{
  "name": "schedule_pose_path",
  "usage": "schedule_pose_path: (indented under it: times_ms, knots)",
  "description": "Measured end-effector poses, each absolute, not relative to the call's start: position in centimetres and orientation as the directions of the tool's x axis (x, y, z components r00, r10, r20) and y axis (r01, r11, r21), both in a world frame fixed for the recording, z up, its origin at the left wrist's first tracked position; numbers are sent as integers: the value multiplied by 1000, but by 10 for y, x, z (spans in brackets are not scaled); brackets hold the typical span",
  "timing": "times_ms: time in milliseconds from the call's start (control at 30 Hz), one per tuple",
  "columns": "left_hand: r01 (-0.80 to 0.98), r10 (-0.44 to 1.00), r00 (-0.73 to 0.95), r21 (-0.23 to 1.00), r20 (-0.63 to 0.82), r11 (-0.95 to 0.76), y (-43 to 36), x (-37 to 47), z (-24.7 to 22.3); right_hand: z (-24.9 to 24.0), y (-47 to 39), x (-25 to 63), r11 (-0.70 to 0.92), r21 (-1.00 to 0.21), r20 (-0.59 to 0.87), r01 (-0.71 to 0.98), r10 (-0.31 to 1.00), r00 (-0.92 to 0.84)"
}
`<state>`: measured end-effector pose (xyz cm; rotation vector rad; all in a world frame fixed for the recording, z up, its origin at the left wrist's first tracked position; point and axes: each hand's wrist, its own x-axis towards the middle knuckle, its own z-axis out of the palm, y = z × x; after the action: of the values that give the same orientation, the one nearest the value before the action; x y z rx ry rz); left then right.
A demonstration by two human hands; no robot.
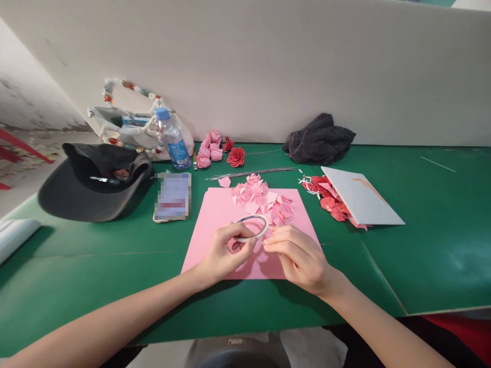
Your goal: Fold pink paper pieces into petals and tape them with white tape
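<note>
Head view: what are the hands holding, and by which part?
Left hand: white, ring-shaped roll, apparently tape, by its near rim. Right hand: cannot tell.

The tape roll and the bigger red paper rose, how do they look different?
The tape roll is white outside, while the bigger red paper rose is red all over. The tape roll is a ring with an open middle; the rose is filled with layered petals. The left hand holds the tape roll, while the rose lies on the green table. Both look roundish.

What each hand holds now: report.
Left hand: closed on white ring-shaped tape roll.
Right hand: curled beside it; whether holding anything cannot be told.
</note>
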<state>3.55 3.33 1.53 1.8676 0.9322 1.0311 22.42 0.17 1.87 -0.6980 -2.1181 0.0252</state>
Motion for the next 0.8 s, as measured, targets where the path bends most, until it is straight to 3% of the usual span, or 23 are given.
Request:
schedule_pose_path:
  times_ms: [67,267,400,500,800]
  knots:
    - [208,859,400,881,319,-424,33,35,15,20,1,222,833,-307,751,460,508,-420]
    - [200,842,393,859,369,-470,38,33,13,22,0,217,630,-638,621,443,761,-188]
    - [203,849,406,872,338,-445,41,32,10,20,0,216,575,-709,568,408,809,-151]
    - [186,863,410,900,294,-395,42,31,11,17,-2,215,657,-626,633,420,743,-220]
    - [179,873,410,916,263,-359,44,30,10,19,-5,217,859,-162,777,485,414,-474]
